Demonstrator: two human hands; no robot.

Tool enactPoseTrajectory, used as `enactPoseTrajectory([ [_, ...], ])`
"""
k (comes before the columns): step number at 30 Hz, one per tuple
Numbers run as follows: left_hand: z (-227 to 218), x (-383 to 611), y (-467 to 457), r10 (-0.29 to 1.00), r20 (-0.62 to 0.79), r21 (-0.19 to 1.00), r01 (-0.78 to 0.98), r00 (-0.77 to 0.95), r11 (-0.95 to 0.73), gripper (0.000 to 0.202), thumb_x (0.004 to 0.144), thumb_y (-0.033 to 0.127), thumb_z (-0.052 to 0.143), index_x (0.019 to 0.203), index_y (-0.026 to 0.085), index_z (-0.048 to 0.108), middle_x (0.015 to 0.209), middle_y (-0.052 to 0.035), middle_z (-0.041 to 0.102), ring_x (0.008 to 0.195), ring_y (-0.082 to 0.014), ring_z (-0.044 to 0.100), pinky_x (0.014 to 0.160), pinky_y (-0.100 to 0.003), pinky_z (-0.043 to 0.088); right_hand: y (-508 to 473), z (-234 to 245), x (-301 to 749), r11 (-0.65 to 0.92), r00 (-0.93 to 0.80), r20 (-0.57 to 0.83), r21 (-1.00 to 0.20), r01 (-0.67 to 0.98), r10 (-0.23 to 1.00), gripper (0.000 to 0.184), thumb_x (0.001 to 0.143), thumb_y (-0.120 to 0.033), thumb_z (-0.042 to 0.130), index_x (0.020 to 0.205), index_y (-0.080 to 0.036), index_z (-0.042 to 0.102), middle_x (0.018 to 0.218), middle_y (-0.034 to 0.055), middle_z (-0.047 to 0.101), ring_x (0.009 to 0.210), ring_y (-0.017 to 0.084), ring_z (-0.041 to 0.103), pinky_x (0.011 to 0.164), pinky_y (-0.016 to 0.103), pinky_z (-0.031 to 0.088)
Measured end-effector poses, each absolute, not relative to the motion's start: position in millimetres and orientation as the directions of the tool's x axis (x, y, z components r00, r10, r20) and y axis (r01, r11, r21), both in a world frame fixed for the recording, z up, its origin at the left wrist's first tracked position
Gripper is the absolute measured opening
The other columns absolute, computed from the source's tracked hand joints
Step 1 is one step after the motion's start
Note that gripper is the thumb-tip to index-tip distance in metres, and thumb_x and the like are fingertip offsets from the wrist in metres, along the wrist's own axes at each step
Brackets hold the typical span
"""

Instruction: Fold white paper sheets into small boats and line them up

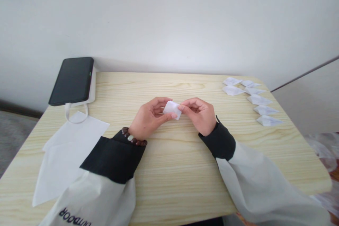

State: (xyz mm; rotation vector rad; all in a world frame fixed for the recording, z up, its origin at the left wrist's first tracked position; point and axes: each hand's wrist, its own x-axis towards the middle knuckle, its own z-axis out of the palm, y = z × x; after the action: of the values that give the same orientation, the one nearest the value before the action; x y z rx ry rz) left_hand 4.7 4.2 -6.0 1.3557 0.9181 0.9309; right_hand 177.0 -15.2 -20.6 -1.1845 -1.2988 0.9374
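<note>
A small folded piece of white paper is held up between both hands above the middle of the wooden table. My left hand, with a dark bead bracelet at the wrist, pinches its left side, the thumb lying along the front lower edge. On the other side my right hand grips the right edge between thumb and index finger. The fingertips behind the paper are mostly hidden.
Several folded white paper pieces lie in rows at the table's right rear. White sheets lie at the left. Behind them, a black phone-like device rests on a white block with a looped white cable. A wall borders the back.
</note>
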Motion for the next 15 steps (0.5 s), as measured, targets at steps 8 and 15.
enactPoseTrajectory([
  [8, -1.1, 2.6, 2.4, 0.916, -0.129, 0.989, 0.121, 0.381, 0.089, 0.019, 0.066, 0.034, 0.074, 0.078, 0.019, 0.071, 0.077, -0.0036, 0.074, 0.069, -0.0187, 0.07, 0.069, -0.03, 0.059, -15.8, -20.8, 174.9, 0.183, 0.073, 0.191, -0.978, 0.101, 0.979, 0.02, 0.069, -0.032, 0.073, 0.079, -0.02, 0.061, 0.072, 0.0012, 0.072, 0.066, 0.015, 0.068, 0.064, 0.027, 0.055],
  [15, -2.0, -4.5, 8.8, 0.892, -0.169, 0.983, 0.143, 0.42, 0.119, 0.028, 0.066, 0.041, 0.073, 0.081, 0.018, 0.074, 0.075, -0.0049, 0.074, 0.065, -0.0198, 0.07, 0.062, -0.028, 0.059, -13.5, -23.2, 181.5, 0.218, -0.119, 0.196, -0.952, 0.215, 0.973, 0.019, 0.076, -0.031, 0.065, 0.091, -0.019, 0.066, 0.077, 0.0023, 0.072, 0.069, 0.014, 0.066, 0.067, 0.028, 0.052],
])
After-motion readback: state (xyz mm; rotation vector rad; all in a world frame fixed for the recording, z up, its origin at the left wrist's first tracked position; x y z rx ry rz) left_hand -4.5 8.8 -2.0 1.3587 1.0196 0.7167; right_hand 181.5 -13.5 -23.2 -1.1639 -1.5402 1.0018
